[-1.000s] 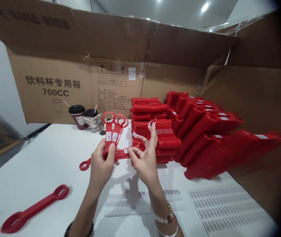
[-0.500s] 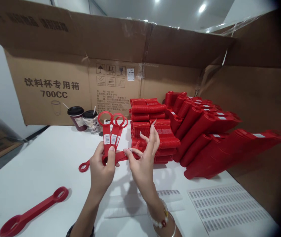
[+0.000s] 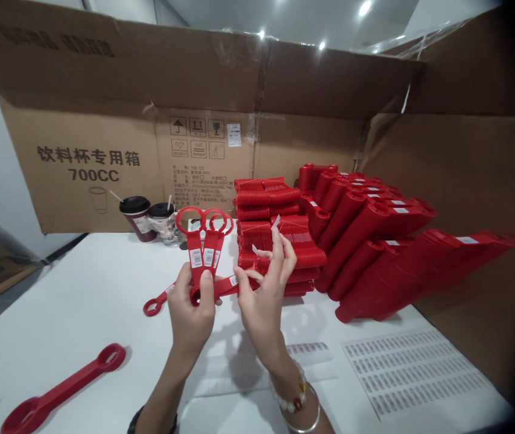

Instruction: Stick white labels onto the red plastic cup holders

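Note:
Pinched in my left hand (image 3: 193, 307) is a fan of flat red plastic bars (image 3: 201, 259) with ring ends, upright, white barcode stickers on their faces. One more red bar (image 3: 225, 286) in the bunch points right, toward my right hand (image 3: 264, 289). The right thumb and a finger grip this bar beside a small barcode sticker (image 3: 233, 280). Small white stickers (image 3: 276, 222) cling to other right fingertips, which are raised and spread. Behind my left hand lies a stickered red bar (image 3: 152, 307). A larger-looking red bar (image 3: 65, 386) rests at the front left.
Bundled red bars (image 3: 280, 241) are stacked behind my right hand, with more stickered stacks (image 3: 361, 241) to the right. Sticker sheets (image 3: 415, 367) lie on the white table (image 3: 104, 301). Two lidded cups (image 3: 136, 220) stand at the back, before a cardboard wall (image 3: 207, 78).
The right thumb has shifted slightly right along the bar, and the barcode sticker beside it now shows. My left hand keeps its hold on the fan. The camera view has shifted slightly.

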Available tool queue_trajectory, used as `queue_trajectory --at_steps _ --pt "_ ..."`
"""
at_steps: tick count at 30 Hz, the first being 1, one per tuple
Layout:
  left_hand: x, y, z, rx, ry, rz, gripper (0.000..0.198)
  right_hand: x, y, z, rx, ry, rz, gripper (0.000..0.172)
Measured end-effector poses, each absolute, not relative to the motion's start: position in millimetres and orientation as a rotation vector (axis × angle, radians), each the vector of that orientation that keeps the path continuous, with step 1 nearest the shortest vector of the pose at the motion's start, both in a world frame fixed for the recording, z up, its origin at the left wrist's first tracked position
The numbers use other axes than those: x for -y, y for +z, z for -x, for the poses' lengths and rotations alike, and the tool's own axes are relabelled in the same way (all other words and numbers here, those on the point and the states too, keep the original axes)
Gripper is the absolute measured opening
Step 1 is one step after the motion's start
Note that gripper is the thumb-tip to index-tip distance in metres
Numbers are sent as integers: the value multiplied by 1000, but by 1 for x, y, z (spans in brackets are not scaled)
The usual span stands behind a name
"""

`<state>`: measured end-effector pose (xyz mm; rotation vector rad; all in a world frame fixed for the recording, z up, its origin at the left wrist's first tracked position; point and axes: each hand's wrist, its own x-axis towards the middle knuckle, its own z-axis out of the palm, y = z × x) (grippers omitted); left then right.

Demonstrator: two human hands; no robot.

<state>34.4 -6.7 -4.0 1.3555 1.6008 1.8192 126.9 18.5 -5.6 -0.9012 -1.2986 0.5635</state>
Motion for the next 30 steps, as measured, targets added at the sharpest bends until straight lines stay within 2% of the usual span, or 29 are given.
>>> queue_trajectory --at_steps 6,12,17,30 --pt "2 -18 -30 -1764 1849 -1525 15 -12 0 -133 1247 630 875 75" --pt "-2 -9 -17 -1405 1686 -1343 17 -17 5 -148 1266 1056 711 87" --pt "-5 -9 -12 -1284 1620 -1261 15 -26 8 -159 1271 1298 608 91" --pt "-4 -11 -10 -1239 1627 -1231 18 -37 4 -167 1238 1526 447 98"
